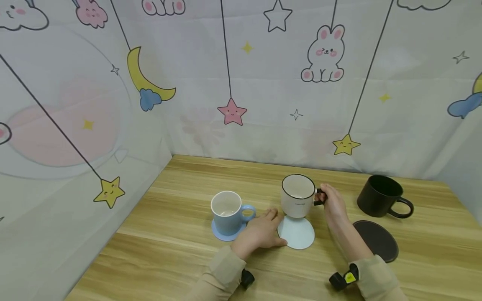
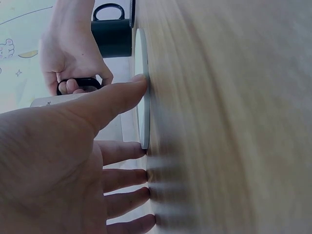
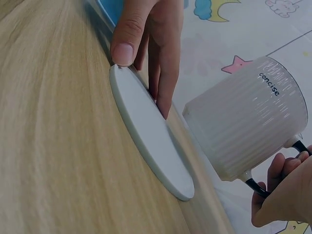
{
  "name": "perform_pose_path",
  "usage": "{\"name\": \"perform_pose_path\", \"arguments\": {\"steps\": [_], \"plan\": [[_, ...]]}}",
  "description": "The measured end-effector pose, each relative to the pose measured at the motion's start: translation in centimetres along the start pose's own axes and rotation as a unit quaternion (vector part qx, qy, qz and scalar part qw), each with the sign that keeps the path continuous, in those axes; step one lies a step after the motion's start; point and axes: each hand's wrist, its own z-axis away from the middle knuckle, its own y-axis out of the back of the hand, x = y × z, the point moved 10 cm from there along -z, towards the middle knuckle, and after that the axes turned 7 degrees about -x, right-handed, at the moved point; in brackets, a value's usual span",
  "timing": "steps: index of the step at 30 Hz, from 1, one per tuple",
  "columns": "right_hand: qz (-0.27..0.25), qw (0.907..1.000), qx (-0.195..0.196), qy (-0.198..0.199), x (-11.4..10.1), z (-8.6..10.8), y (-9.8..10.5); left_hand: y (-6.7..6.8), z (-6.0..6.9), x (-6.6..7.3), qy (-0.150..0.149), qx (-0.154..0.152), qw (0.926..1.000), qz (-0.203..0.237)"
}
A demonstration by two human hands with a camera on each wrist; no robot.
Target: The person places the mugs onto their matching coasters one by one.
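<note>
A white ribbed mug with a black rim [image 1: 297, 200] is held by its black handle in the right hand [image 1: 337, 211], whose fingers curl round the handle. In the right wrist view the mug [image 3: 248, 117] hangs above the table, behind a round white coaster [image 3: 151, 136]. The left hand [image 1: 261, 232] lies at the left edge of the white coaster [image 1: 296, 233], its thumb touching the rim. In the left wrist view the left hand's [image 2: 73, 151] other fingers are spread, their tips on the table; the index tip is at the coaster's [image 2: 142, 92] edge.
A blue mug [image 1: 227, 215] stands on a blue coaster [image 1: 220, 235] left of the left hand. Beyond the right hand a black mug [image 1: 378, 196] stands on the wooden table [image 1: 150, 251], with a dark round coaster [image 1: 376, 240] in front of it. A patterned curtain [image 1: 263, 83] rises behind.
</note>
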Motion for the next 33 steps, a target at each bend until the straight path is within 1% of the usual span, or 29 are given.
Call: {"name": "perform_pose_path", "arguments": {"steps": [18, 27, 33], "plan": [[0.000, 1.0000, -0.001, 0.007, -0.1, 0.9, 0.1, -0.1, 0.1, 0.1, -0.004, -0.002, 1.0000, 0.008], [0.010, 0.9998, -0.014, -0.011, 0.2, 1.5, 0.2, -0.1, 0.1, 0.1, -0.004, -0.002, 0.9999, 0.013], [0.005, 0.9995, -0.030, 0.000, 0.2, 1.8, 0.2, 0.1, 0.1, 0.1, -0.001, -0.004, 0.9999, 0.014]]}}
